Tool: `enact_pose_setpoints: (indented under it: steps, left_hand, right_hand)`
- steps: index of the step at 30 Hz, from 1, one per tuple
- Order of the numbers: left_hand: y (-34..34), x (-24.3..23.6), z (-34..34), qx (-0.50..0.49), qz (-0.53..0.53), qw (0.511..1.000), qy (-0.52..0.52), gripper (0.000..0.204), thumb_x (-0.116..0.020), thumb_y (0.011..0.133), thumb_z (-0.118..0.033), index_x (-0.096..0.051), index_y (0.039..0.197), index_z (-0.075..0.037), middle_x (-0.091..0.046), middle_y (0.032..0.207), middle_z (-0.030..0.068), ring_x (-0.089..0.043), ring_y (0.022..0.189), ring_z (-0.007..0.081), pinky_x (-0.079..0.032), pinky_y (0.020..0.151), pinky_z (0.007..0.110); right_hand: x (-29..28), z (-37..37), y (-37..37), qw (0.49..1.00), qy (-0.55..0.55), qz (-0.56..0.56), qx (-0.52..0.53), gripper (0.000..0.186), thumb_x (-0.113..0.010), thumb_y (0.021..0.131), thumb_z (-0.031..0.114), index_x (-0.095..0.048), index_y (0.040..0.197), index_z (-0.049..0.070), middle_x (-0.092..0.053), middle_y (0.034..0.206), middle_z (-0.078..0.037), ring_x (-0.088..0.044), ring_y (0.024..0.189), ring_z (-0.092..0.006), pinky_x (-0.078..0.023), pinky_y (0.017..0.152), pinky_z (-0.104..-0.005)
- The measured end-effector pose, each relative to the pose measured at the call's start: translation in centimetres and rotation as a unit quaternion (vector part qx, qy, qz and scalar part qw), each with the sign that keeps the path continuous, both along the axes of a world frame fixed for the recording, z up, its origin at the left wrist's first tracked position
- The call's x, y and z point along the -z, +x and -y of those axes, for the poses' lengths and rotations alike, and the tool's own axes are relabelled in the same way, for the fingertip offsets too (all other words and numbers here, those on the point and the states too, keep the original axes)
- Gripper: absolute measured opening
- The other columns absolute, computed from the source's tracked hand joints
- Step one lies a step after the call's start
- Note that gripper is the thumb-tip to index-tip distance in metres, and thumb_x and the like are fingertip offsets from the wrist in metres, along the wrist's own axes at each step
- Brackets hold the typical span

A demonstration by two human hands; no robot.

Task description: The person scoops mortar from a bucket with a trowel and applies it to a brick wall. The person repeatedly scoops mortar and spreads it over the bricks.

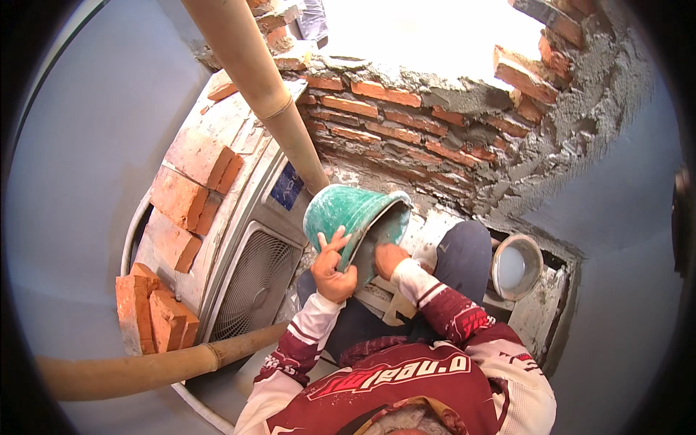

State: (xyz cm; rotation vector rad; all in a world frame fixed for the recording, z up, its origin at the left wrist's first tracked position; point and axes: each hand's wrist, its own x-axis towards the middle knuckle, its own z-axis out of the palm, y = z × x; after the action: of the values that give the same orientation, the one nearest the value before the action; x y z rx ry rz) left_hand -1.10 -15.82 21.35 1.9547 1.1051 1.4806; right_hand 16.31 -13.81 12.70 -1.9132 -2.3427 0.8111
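Note:
A green bucket (pixel 339 212), smeared with pale mortar, is tilted on its side in front of me with its mouth turned toward the right and toward me. My left hand (pixel 333 270) grips it at the near rim, fingers spread along the outer wall. At the bucket's mouth is my right hand (pixel 390 259), curled closed; its fingertips, and whatever they may hold, are hidden. Grey residue coats the inside of the bucket. Beside my right knee stands a smaller round pail (pixel 517 267) with cloudy, pale liquid in it.
An outdoor air-conditioner unit (pixel 250 254) stands at left, with several bricks (pixel 177 196) stacked on top. Two bamboo poles, one upper (pixel 250 61) and one lower (pixel 167 360), cross the left side. Ahead rises a partly built brick wall (pixel 391 119) with rough mortar below a bright opening.

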Motion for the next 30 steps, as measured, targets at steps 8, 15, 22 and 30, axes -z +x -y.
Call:
enact_pose_setpoints:
  steps: [8,15,22,30]
  left_hand:
    - [-3.0,0.3,-0.9,-0.008,0.027,0.999,-0.033,0.013,-0.051,0.064,0.008,-0.044,0.073,0.001,-0.065,0.119,0.0232,-0.057,0.123,0.0376,-0.03,0.113,0.05]
    - [-3.1,0.9,-3.0,-0.079,0.108,0.991,-0.023,0.021,-0.049,0.065,0.009,-0.057,0.084,0.005,-0.064,0.122,0.0222,-0.056,0.126,0.0357,-0.031,0.112,0.047]
    - [0.1,0.1,-3.2,-0.039,0.035,0.998,0.029,0.021,-0.051,0.063,0.01,-0.036,0.069,-0.003,-0.067,0.117,0.0194,-0.055,0.126,0.0395,-0.023,0.114,0.057]
    - [-1.9,4.7,-2.4,-0.045,0.064,0.991,-0.106,0.016,-0.055,0.066,0.007,-0.053,0.08,0.001,-0.069,0.115,0.015,-0.065,0.104,0.024,-0.041,0.1,0.039]
  right_hand:
    - [-3.8,0.6,-0.3,0.897,-0.192,-0.397,-0.023,0.036,-0.067,0.087,0.032,-0.066,0.094,-0.003,-0.067,0.071,-0.017,-0.068,0.061,-0.0292,-0.052,0.062,-0.0413]
    - [-8.2,-1.3,3.9,0.987,0.154,0.041,-0.036,0.016,-0.052,0.088,0.013,-0.059,0.096,0.001,-0.066,0.088,-0.019,-0.07,0.081,-0.0357,-0.056,0.068,-0.0488]
    - [-1.4,-3.9,1.1,0.991,0.106,0.074,0.041,0.025,-0.06,0.089,0.021,-0.062,0.098,-0.003,-0.067,0.083,-0.025,-0.071,0.079,-0.036,-0.056,0.062,-0.0461]
    - [-2.1,1.0,-0.1,0.85,-0.361,-0.379,0.059,0.03,-0.063,0.092,0.03,-0.062,0.092,0.0,-0.062,0.073,-0.005,-0.057,0.051,-0.0131,-0.047,0.046,-0.0284]
